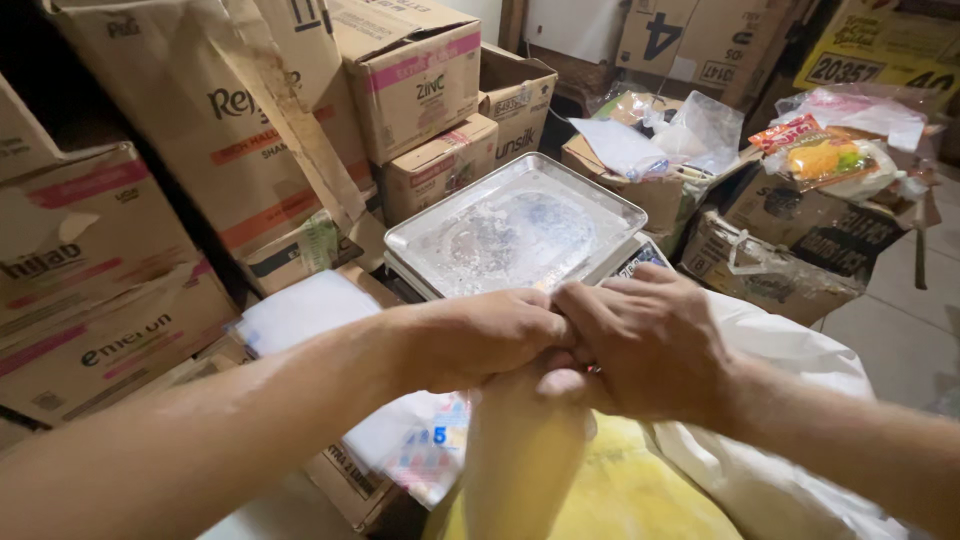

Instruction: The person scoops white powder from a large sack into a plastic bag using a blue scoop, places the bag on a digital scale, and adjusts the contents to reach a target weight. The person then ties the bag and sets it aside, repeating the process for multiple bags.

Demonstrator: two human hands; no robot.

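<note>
My left hand (480, 338) and my right hand (650, 345) meet at the top of a small clear plastic bag (525, 450) filled with pale powder. Both hands pinch its gathered neck, fingers pressed together. The bag hangs just above a big white sack (770, 460) whose yellow inside shows below. Right behind my hands stands a weighing scale with a bare metal tray (515, 225).
Stacked cardboard boxes (150, 220) fill the left and back. An open box with plastic bags (650, 150) and a box with snack packets (830, 160) stand at the right. Grey tiled floor (900, 330) shows at far right. A flat white packet (300, 305) lies by the scale.
</note>
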